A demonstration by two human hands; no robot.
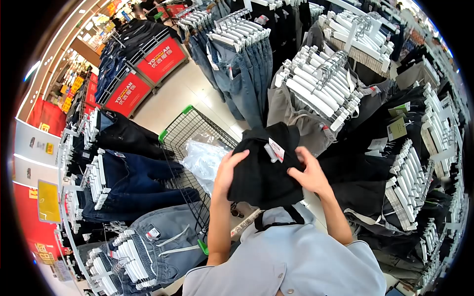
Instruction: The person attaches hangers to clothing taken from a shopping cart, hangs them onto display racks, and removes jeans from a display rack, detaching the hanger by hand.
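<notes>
A folded black garment (pixel 261 177) with a white and red tag (pixel 276 149) is held up in front of my chest. My left hand (pixel 227 170) grips its left edge, thumb lying over the front. On the right side, my right hand (pixel 311 172) is closed on the cloth near the tag, its thumb pointing inward. Behind and to the left of the garment stands a wire shopping cart (pixel 173 143) with green corners. A clear plastic bag with pale contents (pixel 201 160) lies in the cart.
Blue jeans (pixel 242 74) and grey trousers (pixel 291 113) hang on white hangers ahead. Black trousers (pixel 360 197) hang close on the right. Dark blue jeans (pixel 133 182) and grey drawstring pants (pixel 173 237) are on the left. Red-signed bins (pixel 160 59) stand farther back.
</notes>
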